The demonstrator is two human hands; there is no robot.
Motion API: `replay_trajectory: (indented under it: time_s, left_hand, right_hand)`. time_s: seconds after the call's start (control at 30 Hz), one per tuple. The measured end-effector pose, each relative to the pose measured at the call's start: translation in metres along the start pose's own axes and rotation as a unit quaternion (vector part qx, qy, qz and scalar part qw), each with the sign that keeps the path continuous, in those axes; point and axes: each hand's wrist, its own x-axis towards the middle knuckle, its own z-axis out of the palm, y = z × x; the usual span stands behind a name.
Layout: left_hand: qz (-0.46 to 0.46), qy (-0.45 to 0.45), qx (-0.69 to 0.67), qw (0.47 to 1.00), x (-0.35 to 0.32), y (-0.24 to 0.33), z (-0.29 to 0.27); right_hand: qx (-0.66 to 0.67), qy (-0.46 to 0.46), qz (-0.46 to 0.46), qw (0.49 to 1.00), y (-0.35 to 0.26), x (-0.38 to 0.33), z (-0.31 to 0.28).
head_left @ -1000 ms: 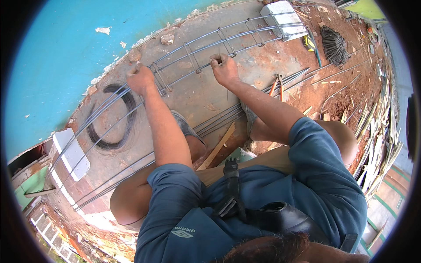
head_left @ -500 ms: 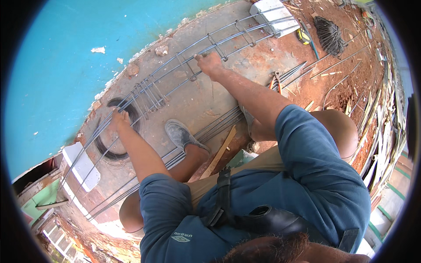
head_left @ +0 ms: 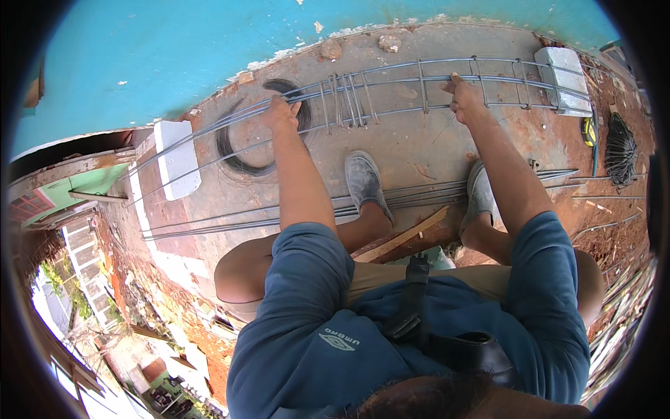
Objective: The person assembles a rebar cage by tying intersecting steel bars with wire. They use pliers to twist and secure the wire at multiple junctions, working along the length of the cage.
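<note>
- Rebar cage (head_left: 419,87), a long frame of parallel steel bars ringed by stirrups, is laid on the concrete slab (head_left: 405,150) just in front of the blue wall (head_left: 174,56); its long axis is seen to run left to right, along the wall, with both ends propped on white blocks, the left white block (head_left: 178,157) and the right white block (head_left: 564,80).
- Left hand (head_left: 280,113) is closed around a cage bar, just left of a tight bunch of stirrups (head_left: 345,100); those stirrups lie to that hand's right, along the bar.
- Right hand (head_left: 462,98) is curled onto a bar farther right along the cage, among widely spaced stirrups; whether anything small is pinched in its fingers cannot be told.
- The bunched stirrups are nearer the left hand than the right.
- A coil of dark wire (head_left: 251,150) lies on the slab partly under the cage, below the left hand.
- Loose rebar rods (head_left: 279,216) are laid parallel to the cage, on the near side, under the person's shoes.
- Red earth and scrap rods are spread beyond the cage's right end.
</note>
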Motion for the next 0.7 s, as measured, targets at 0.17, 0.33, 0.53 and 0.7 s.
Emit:
replay_trajectory:
  time_s: [0.17,0.33,0.53,0.7]
  left_hand:
    - [-0.002,-0.022,-0.045,0.999,-0.018,0.009,0.010]
    - [-0.003,0.004,-0.101,0.995,-0.026,0.020,-0.010]
    - [-0.017,-0.025,-0.178,0.984,-0.030,0.015,-0.018]
    - [-0.063,-0.058,-0.157,0.984,-0.021,0.003,-0.028]
  right_hand:
    - [0.014,-0.034,-0.017,0.999,0.005,0.028,-0.016]
    - [0.008,-0.055,-0.024,0.998,0.008,0.012,-0.005]
    - [0.039,-0.092,-0.045,0.994,0.021,0.024,-0.017]
    - [0.027,-0.079,-0.024,0.996,0.017,0.029,-0.022]
